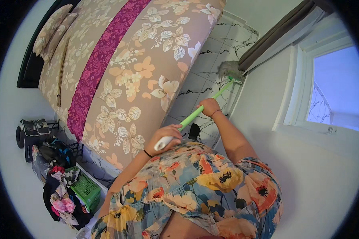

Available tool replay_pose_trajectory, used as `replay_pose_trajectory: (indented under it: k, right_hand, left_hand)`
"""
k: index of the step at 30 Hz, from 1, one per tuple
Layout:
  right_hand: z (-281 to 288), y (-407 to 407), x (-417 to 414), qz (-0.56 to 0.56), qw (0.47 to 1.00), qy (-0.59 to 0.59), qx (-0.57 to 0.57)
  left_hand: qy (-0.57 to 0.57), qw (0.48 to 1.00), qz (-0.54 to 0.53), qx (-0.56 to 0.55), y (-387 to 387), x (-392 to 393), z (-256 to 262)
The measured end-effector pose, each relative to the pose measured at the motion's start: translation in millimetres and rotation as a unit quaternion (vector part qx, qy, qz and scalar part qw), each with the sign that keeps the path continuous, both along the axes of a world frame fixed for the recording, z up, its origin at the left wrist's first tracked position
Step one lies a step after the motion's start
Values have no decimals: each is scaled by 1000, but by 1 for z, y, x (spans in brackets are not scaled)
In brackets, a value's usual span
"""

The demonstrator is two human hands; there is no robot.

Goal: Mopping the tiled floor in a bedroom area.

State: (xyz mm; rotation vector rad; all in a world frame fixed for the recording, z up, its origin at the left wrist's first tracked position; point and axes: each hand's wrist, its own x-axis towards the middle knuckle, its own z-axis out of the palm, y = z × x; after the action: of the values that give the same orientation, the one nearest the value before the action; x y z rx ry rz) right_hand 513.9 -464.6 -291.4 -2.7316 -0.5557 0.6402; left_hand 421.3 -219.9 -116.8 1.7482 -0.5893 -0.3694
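A flat mop with a light green handle [223, 90] slants away from my body. My left hand [167, 138] is wrapped around the top of the handle, close to its white end grip [162, 144]. Farther down, my right hand [210, 107] grips the green shaft. The shaggy grey mop head [229, 70] rests on the white marble-patterned tile floor [208, 64], beside the wall and touching or very near the foot of the curtain [270, 37]. One dark shoe or sock [194, 131] shows beneath the handle.
A bed with a floral sheet [143, 77] and a magenta runner [100, 62] borders the narrow floor strip on the left. The wall with a window [335, 86] bounds it on the right. Clothes [62, 204] and a green plastic basket [85, 186] stand at lower left.
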Motion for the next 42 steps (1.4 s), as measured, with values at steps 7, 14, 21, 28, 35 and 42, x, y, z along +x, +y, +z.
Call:
replay_pose_trajectory:
  k: [7,14,21,28,35,42]
  right_hand:
    - [25,67,-49,-27,988,-73,130]
    - [75,186,-169,-26,965,-60,252]
    - [70,233,-226,66,973,-44,217]
    - [65,239,-236,118,975,-84,168]
    - [72,200,-257,60,983,-30,168]
    - [49,143,-230,-5,987,-99,126]
  left_hand:
    - [-66,994,-52,69,51,-26,50]
    - [-140,987,-75,13,125,-106,122]
    - [-133,989,-63,22,179,-170,135]
    - [-74,995,29,-57,186,-205,112]
    - [-133,983,-127,-3,149,-200,124]
    - [-73,993,-83,-38,116,-181,75]
